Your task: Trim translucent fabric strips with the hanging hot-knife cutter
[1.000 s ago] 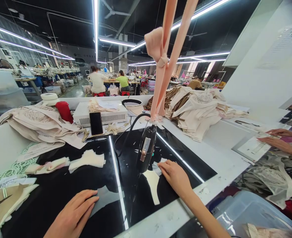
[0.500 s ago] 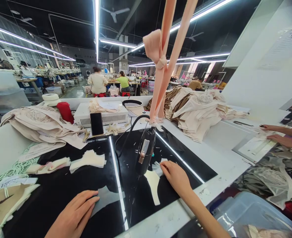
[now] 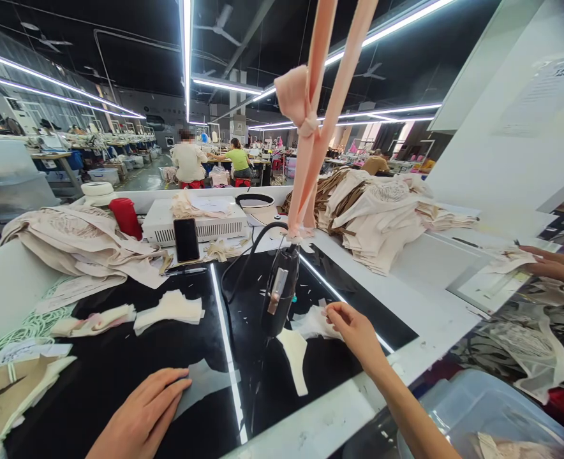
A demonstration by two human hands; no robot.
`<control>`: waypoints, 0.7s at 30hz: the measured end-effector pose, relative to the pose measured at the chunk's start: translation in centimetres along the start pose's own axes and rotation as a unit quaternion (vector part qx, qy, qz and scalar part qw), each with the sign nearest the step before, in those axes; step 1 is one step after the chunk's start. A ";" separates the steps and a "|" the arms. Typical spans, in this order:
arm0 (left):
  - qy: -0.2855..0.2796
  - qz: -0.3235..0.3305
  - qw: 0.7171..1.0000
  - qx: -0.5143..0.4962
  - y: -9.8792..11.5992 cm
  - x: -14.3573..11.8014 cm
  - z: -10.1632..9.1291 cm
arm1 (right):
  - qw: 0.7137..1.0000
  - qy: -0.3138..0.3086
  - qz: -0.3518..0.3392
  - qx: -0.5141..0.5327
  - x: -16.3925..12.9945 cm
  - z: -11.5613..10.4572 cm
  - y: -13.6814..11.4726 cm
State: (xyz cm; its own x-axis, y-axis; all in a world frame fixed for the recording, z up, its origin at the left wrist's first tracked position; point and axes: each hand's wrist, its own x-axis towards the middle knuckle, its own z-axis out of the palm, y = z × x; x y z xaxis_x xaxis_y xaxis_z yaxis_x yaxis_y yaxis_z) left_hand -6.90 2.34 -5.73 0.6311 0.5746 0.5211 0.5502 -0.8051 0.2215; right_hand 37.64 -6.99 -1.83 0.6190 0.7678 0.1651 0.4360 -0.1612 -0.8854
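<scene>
My left hand [image 3: 143, 405] lies flat on the black table top [image 3: 104, 376], its stretched fingertips resting on the edge of a sheer grey fabric piece [image 3: 208, 382]. Across from it, my right hand [image 3: 356, 331] has thumb and forefinger pinched at the right edge of a small stack of sheer white fabric pieces [image 3: 311, 322]. Between the hands a cream fabric piece [image 3: 295, 362] lies by itself. Above that piece hangs a black corded tool [image 3: 281, 290], held up by knotted peach elastic straps [image 3: 307, 127].
Cut cream pieces [image 3: 170, 310] lie at the left. A phone [image 3: 186, 240] leans on a white box-shaped machine [image 3: 160, 222]. Garment piles [image 3: 372, 217] stand at the back. A co-worker's hands [image 3: 550, 261] are at the far right, above a plastic bin [image 3: 483, 408].
My right hand has moved slightly right, its fingers now pinching, and more of the sheer white pieces shows. My left hand stays in place. The co-worker's hands have shifted right.
</scene>
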 end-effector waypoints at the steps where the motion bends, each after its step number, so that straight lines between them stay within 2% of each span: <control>1: 0.000 -0.001 1.000 0.004 0.0 0.0 0.0 | 0.999 0.011 0.018 0.029 0.1 -0.4 -0.1; 5: -0.005 0.006 1.000 0.006 -0.1 0.2 -0.2 | 0.984 0.059 0.074 0.148 0.5 -2.2 -0.2; 9: -0.002 0.009 1.000 0.002 -0.3 0.0 -0.1 | 0.963 0.096 0.099 0.232 0.5 -3.2 -0.3; 15: -0.004 0.019 1.000 0.014 -0.6 0.3 -0.4 | 0.956 0.050 0.115 0.265 -0.1 -2.4 -0.8; 18: -0.018 0.101 0.995 0.015 2.0 2.1 -0.7 | 0.954 0.036 0.119 0.271 0.0 -2.0 -0.8; 21: 0.001 0.192 0.981 -0.020 7.2 5.2 0.4 | 0.952 0.027 0.120 0.280 0.3 -1.9 -0.7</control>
State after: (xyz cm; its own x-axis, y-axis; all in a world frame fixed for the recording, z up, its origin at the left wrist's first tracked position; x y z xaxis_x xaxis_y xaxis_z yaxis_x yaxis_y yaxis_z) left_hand 0.52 -0.46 -1.73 0.7864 0.2273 0.5744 0.2497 -0.9675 0.0410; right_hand 38.78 -7.84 -0.38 0.6965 0.7147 -0.0632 -0.1293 0.0384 -0.9909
